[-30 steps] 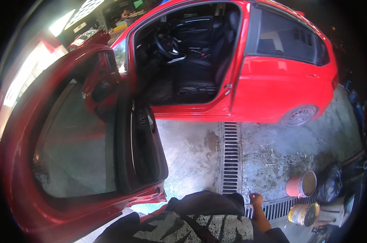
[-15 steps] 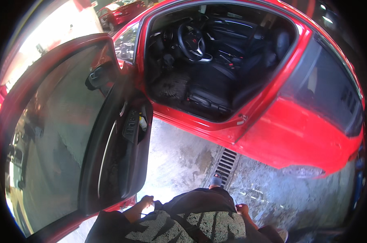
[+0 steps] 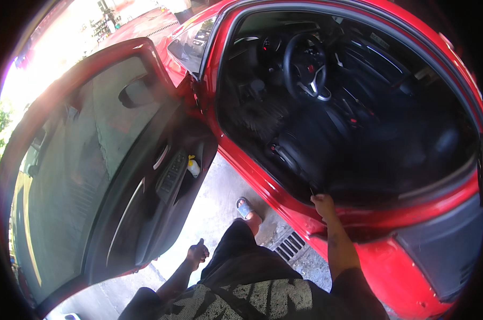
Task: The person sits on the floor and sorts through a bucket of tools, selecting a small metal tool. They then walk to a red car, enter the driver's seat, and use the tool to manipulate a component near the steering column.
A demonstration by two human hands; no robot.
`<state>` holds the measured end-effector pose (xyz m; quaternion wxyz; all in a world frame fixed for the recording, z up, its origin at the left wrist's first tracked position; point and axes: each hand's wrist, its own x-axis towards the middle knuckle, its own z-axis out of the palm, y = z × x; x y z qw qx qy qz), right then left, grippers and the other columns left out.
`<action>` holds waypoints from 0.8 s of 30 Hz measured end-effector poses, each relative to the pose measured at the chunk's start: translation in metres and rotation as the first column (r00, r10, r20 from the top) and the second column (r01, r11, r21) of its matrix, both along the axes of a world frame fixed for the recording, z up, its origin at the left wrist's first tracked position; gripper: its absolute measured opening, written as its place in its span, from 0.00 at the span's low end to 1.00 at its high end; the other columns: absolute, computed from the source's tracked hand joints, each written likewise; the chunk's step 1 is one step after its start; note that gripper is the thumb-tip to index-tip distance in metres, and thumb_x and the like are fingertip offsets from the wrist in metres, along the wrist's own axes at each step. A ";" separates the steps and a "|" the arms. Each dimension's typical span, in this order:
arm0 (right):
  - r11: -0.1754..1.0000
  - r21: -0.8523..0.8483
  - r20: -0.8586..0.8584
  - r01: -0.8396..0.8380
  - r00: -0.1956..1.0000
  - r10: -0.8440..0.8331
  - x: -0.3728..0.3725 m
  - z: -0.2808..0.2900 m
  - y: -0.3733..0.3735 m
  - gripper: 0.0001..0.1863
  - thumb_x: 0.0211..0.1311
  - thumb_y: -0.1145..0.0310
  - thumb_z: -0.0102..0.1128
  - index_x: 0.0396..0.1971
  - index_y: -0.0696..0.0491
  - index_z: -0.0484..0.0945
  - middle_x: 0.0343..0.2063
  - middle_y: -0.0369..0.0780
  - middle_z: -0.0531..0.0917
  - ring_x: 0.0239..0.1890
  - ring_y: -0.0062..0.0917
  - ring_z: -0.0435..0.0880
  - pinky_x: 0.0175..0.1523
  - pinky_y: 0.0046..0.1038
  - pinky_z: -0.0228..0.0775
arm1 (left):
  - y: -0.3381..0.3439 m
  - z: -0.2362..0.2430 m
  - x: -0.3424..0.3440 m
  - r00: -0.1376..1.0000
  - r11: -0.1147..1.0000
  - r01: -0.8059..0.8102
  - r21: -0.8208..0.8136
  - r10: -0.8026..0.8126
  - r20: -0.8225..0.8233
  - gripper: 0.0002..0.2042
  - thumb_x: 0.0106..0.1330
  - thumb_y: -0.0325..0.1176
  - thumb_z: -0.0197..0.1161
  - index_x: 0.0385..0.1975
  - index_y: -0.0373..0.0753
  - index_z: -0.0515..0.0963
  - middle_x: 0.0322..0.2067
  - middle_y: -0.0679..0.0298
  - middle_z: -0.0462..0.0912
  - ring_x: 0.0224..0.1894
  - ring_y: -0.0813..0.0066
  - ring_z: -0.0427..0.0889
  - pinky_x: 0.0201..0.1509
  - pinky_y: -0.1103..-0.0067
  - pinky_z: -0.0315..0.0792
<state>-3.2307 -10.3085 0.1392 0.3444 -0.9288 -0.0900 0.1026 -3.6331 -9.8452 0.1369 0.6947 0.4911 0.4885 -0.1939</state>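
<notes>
A red car stands with its driver's door [image 3: 140, 213] swung out on my left. My right hand [image 3: 323, 206] is at the lower edge of the door opening, beside the black driver's seat [image 3: 311, 130]. Its fingers are pinched on a thin, dark, stick-like thing [image 3: 312, 190], too small to name. My left hand [image 3: 198, 253] hangs low near the door's inner panel, apart from it. Its fingers are curled in, and nothing shows in them. The steering wheel [image 3: 289, 69] and the dark floor mat [image 3: 263, 114] are farther inside.
A white bottle with a yellow top [image 3: 193, 166] sits in the door pocket. The red sill [image 3: 252, 170] runs between me and the cabin. A drain grate [image 3: 289, 246] lies in the concrete floor by my sandalled foot [image 3: 245, 208].
I have stepped closer to the door opening. My right hand has risen from beside my body to the cabin's edge with the thin thing. My left hand has stayed low.
</notes>
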 end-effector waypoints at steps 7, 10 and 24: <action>0.989 -0.009 -0.119 -0.148 0.982 0.146 0.108 0.006 0.017 0.16 0.67 0.59 0.65 0.29 0.58 0.85 0.21 0.50 0.83 0.26 0.39 0.85 0.35 0.39 0.73 | 0.070 -0.004 0.153 0.972 0.985 -0.156 0.071 0.140 0.189 0.32 0.78 0.62 0.48 0.20 0.40 0.78 0.17 0.64 0.75 0.18 0.77 0.69 0.22 0.77 0.64; 0.970 -0.238 -0.283 -0.046 0.959 -0.024 0.101 0.016 -0.011 0.14 0.65 0.59 0.67 0.28 0.56 0.87 0.24 0.48 0.86 0.28 0.37 0.87 0.37 0.39 0.75 | 0.101 0.028 0.218 0.962 0.975 -0.095 0.200 0.039 0.271 0.29 0.79 0.57 0.51 0.20 0.41 0.75 0.17 0.64 0.76 0.17 0.79 0.68 0.21 0.78 0.63; 0.955 -0.256 0.042 0.150 0.989 -0.144 0.232 0.084 0.004 0.14 0.61 0.59 0.72 0.31 0.56 0.87 0.30 0.47 0.88 0.37 0.42 0.88 0.42 0.38 0.77 | 0.081 0.004 0.229 0.990 0.986 -0.144 0.083 0.144 -0.004 0.31 0.82 0.55 0.47 0.15 0.43 0.73 0.12 0.66 0.72 0.13 0.77 0.66 0.18 0.77 0.61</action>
